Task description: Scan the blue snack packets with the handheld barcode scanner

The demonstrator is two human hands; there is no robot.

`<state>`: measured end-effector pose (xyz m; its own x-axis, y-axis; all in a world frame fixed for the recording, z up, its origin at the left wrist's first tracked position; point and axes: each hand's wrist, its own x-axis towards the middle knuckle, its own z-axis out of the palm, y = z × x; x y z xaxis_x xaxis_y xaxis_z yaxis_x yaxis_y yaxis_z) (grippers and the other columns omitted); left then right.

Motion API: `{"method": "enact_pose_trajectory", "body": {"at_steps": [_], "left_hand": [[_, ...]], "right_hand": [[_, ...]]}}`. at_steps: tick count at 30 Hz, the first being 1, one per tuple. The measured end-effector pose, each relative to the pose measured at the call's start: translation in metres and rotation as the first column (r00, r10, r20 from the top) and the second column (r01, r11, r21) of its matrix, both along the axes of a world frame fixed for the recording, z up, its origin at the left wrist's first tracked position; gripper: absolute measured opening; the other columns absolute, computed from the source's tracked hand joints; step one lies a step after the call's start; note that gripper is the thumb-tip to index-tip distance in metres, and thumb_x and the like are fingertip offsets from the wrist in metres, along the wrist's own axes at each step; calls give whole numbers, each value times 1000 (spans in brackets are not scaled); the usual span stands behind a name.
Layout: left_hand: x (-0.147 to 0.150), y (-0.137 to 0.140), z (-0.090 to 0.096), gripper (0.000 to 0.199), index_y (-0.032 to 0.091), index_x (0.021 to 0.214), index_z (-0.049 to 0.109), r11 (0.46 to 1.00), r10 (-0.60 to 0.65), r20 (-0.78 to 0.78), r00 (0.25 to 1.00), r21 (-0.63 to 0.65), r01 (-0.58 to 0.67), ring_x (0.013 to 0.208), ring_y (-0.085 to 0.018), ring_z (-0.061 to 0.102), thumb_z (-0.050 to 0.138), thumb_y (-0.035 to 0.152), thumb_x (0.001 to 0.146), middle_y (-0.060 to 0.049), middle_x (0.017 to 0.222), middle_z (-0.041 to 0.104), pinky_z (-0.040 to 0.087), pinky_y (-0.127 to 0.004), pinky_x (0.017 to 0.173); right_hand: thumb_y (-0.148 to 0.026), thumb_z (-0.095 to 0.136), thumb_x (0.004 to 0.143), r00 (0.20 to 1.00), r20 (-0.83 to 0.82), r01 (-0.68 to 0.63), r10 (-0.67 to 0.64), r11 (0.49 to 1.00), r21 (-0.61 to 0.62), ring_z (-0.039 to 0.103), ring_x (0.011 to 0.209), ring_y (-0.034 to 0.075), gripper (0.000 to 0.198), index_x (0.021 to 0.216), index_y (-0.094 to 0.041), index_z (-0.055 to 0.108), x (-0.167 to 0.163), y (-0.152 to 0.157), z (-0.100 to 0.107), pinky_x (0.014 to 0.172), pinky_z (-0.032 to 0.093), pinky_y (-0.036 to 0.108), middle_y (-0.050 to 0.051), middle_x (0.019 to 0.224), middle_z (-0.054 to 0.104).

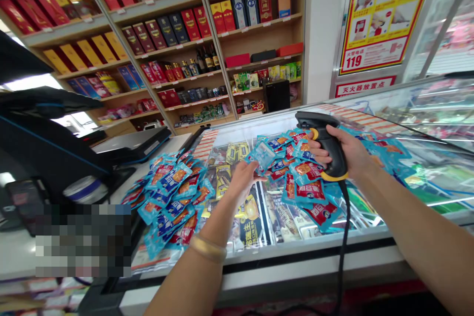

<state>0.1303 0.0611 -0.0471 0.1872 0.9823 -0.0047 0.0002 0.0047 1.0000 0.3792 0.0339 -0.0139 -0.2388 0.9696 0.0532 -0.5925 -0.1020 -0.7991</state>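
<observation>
Opposite a “119” poster (388, 15), the left hand (243, 178) grips a packet (262, 157), the right hand (351, 152) a scanner (335, 158).

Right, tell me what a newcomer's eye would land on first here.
The black-and-yellow scanner stands out first, gripped in the right hand over a pile of blue-and-red packets. At that pile's left edge, the left hand holds a single packet, with another heap farther left. Beyond, at upper right, hangs a bright red-and-yellow poster.
</observation>
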Motion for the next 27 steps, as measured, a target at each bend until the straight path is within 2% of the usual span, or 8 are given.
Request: {"method": "enact_pose_trajectory", "body": {"at_steps": [2,5,12,19,23,27], "left_hand": [[2,1,-4,19,17,66,58,998,36,132,991,-47,-30,70,-18,71,58,29,80,-2,60,65,59,-40,83],[6,1,-5,20,17,64,59,999,53,186,981,-9,-53,76,-19,72,58,28,80,-2,59,65,56,-45,93],[8,2,-3,17,17,69,62,996,76,218,973,26,-83,83,-23,73,60,31,78,-3,64,70,53,-49,97],[7,1,-4,21,16,69,64,998,38,217,976,42,-48,88,-23,73,60,33,81,-5,68,72,52,-48,98],[11,0,-4,21,16,85,69,997,45,169,985,54,-55,86,-21,73,59,34,83,-4,73,73,56,-43,92],[8,0,-1,39,18,122,63,966,158,76,984,195,-170,76,-17,72,54,29,86,-1,84,73,59,-38,83]], "right_hand": [[-38,54,88,999,10,-41,41,999,-28,37,47,9,20,84,-18,58,-4,-2,0,35,39,19,1,70,46],[-35,57,87,993,29,-112,114,992,-53,39,47,8,19,84,-17,58,-9,-4,-2,37,40,17,1,68,49],[-36,59,87,963,61,-258,262,963,-74,43,49,10,19,82,-17,54,-14,-4,-10,38,41,19,3,68,52],[-34,58,87,968,56,-242,246,968,-66,42,49,9,17,87,-17,56,-15,-2,-11,38,40,19,3,70,51],[-34,58,86,971,75,-222,227,972,-70,42,50,10,17,88,-18,56,-15,-3,-11,37,40,20,3,70,51],[-35,58,86,985,62,-159,162,986,-45,40,49,10,17,86,-19,57,-19,-4,-6,37,41,20,2,69,49]]}}
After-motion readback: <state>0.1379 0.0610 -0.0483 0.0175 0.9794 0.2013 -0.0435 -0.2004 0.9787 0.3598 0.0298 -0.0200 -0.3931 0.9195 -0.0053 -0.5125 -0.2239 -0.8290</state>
